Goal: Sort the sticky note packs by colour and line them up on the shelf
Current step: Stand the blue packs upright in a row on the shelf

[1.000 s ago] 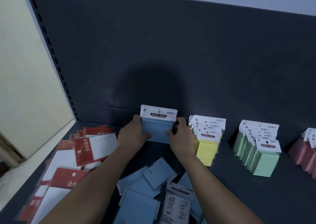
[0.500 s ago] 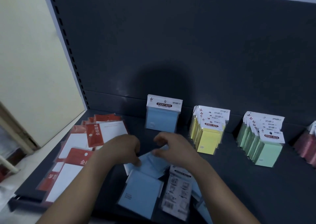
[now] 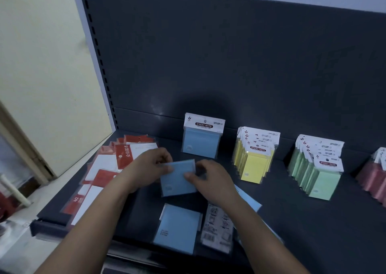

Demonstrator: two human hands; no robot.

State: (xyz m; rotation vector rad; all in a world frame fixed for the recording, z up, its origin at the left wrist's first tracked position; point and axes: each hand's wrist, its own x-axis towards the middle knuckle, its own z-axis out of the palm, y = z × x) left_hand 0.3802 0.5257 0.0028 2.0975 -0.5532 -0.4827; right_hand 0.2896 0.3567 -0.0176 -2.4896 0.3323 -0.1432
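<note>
Since a moment ago both hands have come away from the loose pile, and one blue pack [image 3: 177, 181] now sits between them at the centre of the frame, raised off the packs below it. My left hand [image 3: 150, 167] pinches its upper left corner, fingers curled in tight. My right hand [image 3: 211, 181] grips the right edge, thumb pressed on the front face and the other fingers curled behind. The pack is tilted, and motion blur hides its header.

Just above my hands, the standing blue pack [image 3: 201, 140] is upright against the dark back panel [image 3: 229, 64], white header on top. To its right, in order, stand the yellow row [image 3: 253, 160], the green row [image 3: 317, 169] and, cut off by the right edge of the frame, the pink row [image 3: 376, 175]. Each row is well apart from the next.

Below my hands, another blue pack [image 3: 177, 229] lies flat near the front lip of the shelf [image 3: 313, 221]. Just beside it on the right lies a pack with a printed white back [image 3: 218, 229]. One more blue pack [image 3: 248, 198] shows partly from under my right forearm.

At the left of the frame, red-and-white packets [image 3: 108, 169] lie overlapped on the shelf; my left hand is in front of their right edge.
</note>
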